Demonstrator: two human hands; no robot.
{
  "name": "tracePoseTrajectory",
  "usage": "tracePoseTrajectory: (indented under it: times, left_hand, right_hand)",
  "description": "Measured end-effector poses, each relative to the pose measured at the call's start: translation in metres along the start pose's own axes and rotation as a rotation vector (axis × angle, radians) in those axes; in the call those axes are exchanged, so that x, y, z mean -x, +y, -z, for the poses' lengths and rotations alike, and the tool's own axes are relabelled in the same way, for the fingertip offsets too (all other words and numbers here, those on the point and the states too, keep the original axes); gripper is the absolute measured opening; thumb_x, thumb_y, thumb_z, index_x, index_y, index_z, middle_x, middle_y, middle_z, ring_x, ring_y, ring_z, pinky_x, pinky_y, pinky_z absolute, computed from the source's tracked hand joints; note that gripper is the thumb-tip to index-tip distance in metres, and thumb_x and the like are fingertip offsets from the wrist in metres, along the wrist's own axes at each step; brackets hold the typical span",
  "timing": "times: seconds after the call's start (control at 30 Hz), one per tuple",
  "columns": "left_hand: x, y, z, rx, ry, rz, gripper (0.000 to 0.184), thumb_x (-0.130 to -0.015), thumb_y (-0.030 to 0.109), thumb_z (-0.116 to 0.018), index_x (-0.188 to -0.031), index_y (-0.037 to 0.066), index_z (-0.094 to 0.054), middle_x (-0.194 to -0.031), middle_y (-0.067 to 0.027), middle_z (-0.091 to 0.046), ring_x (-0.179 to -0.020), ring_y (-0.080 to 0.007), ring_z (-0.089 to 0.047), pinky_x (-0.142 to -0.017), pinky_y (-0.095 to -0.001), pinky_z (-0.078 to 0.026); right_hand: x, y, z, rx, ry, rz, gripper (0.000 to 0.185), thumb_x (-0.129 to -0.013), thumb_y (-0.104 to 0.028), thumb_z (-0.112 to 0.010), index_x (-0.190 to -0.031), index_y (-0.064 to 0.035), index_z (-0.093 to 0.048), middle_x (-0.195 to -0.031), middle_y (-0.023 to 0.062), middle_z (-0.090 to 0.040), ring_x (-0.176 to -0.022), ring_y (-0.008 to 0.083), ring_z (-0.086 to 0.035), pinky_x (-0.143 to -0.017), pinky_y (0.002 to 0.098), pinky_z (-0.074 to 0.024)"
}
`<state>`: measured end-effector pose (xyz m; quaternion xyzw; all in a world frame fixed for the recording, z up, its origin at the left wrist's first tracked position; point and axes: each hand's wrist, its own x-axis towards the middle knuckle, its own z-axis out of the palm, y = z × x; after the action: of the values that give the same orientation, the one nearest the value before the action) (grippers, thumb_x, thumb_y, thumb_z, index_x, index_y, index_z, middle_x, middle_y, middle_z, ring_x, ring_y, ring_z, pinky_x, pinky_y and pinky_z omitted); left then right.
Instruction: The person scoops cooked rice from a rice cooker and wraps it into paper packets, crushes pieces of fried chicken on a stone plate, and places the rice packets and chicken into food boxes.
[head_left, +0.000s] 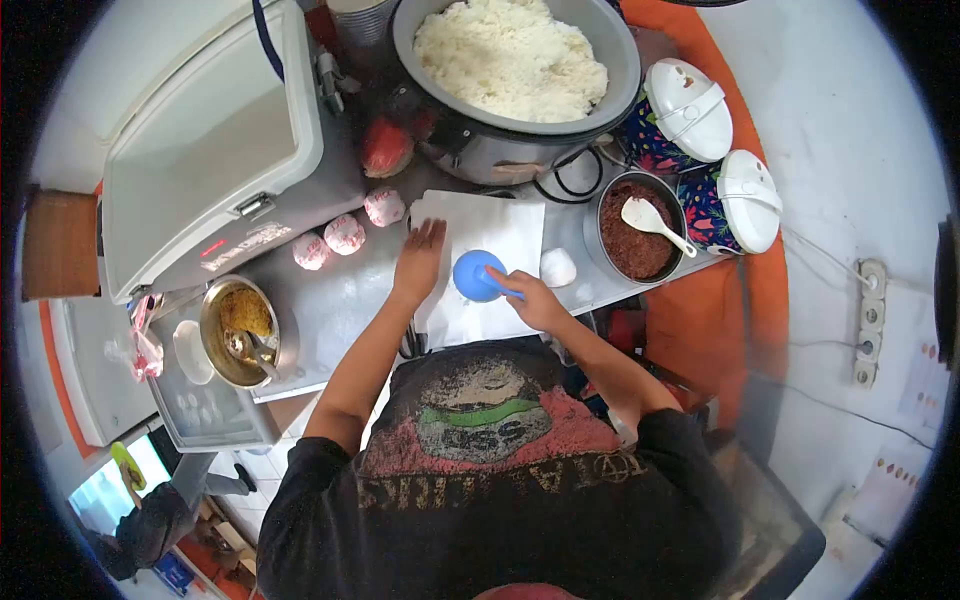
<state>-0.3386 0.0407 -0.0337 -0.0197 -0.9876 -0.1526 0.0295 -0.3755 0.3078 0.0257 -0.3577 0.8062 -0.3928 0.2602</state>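
Note:
My right hand (pixel 535 302) is closed around the handle of a round blue scoop (pixel 471 272). The scoop rests over a stack of white paper sheets (pixel 515 228); whether anything lies under it is hidden. With fingers stretched out, my left hand (pixel 420 260) lies flat at the left side of the paper. Just right of the scoop is a small rounded white thing (pixel 558 267), whose kind I cannot make out. Several wrapped bundles with red writing, one of them a round bundle (pixel 384 206), sit beyond my left hand.
A large rice cooker (pixel 625 70) full of white rice (pixel 510 60) stands at the back. On the right are a pot of dark red-brown food (pixel 625 250) with a white paddle (pixel 655 222) and patterned containers (pixel 725 205). A grey cooler box (pixel 310 150) and a metal bowl (pixel 208 345) occupy the left. Another person (pixel 155 525) stands lower left.

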Motion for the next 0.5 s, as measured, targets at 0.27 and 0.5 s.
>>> tracePoseTrajectory:
  times: [0.27, 0.5]
  left_hand:
    - [-0.01, 0.043, 0.018, 0.159, -0.121, 0.108, 0.054, -0.08, 0.004, -0.053, -0.133, -0.004, -0.048, -0.125, -0.022, -0.059, -0.113, -0.0329, -0.059, -0.1, -0.0442, -0.044]
    - [-0.051, 0.029, 0.001, 0.095, -0.082, 0.036, 0.025, -0.079, 0.01, -0.06, -0.103, 0.007, -0.067, -0.094, -0.0098, -0.064, -0.104, -0.0292, -0.057, -0.09, -0.0447, -0.045]
  right_hand:
    - [-0.036, 0.03, 0.052, 0.138, 0.636, -0.412, 0.08, -0.078, 0.005, -0.056, -0.152, -0.0084, -0.027, -0.11, 0.0292, -0.058, -0.102, 0.0463, -0.057, -0.092, 0.0469, -0.0463]
    - [-0.096, 0.087, 0.053, 0.203, 0.837, -0.584, 0.078, -0.077, 0.002, -0.056, -0.148, 0.0057, -0.026, -0.128, 0.0313, -0.049, -0.119, 0.0458, -0.048, -0.102, 0.044, -0.0391]
